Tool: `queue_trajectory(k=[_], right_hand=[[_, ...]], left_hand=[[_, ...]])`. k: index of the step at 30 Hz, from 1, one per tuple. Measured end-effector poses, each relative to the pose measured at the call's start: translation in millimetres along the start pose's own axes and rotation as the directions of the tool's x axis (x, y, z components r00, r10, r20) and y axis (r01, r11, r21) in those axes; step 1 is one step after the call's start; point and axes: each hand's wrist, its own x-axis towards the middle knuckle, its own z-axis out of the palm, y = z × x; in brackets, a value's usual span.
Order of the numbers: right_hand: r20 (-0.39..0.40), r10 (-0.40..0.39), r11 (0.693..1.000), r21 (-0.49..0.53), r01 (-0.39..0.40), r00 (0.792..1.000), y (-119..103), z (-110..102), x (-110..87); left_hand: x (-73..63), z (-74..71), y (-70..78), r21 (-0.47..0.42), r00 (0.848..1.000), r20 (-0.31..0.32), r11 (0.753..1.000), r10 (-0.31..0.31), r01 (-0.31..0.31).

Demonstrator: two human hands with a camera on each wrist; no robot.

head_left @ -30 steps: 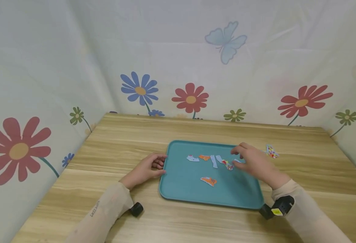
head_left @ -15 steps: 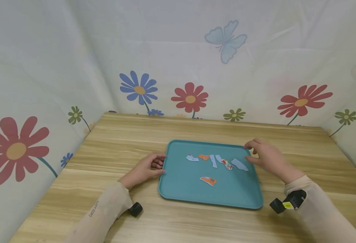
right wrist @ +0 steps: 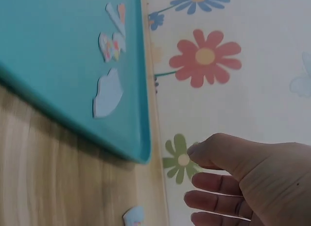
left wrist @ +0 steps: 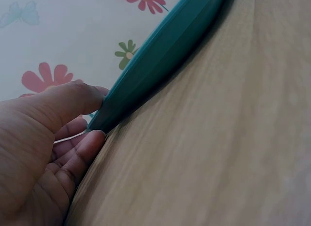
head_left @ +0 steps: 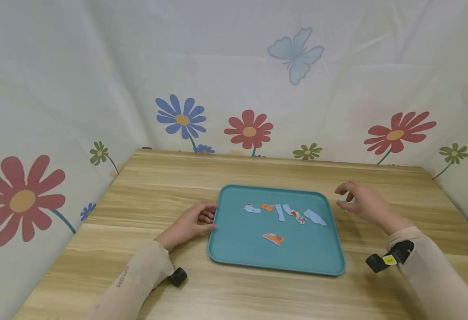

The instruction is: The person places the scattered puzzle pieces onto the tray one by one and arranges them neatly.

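My left hand holds the left edge of a teal tray. In the left wrist view its thumb and fingertips meet the tray's rim. To the tray's right, my right hand hovers over the table, fingers loosely bent. Below it, partly hidden, lies a flat, irregular card piece, apart from the hand in the right wrist view. Several similar pieces lie on the tray: a pale blue one at right, a colourful one, a narrow pale strip and an orange one lower down.
The wooden table carries the tray near its middle. Behind and to the left, a pale curtain printed with flowers and a butterfly borders the table. A black wrist camera sits below the right hand, another below the left.
My right hand has moved right, from above the tray to above the loose piece on the table. The pale blue piece it covered is now uncovered. The left hand stays at the tray's edge.
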Motion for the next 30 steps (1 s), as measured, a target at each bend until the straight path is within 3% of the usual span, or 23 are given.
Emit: queue_trajectory(k=[14, 30], right_hand=[[0.094, 0.069, 0.997, 0.033, -0.072, 0.993, 27, 5, 0.6], [0.189, 0.133, 0.99, 0.022, -0.14, 0.973, 40, 14, 4.6]], left_hand=[[-0.2, 0.2, -0.6, 0.013, 1.0, -0.007, 1.0, -0.003, 0.003], [-1.2, 1.2, 2.0, -0.005, 1.0, -0.007, 1.0, -0.008, 0.008]])
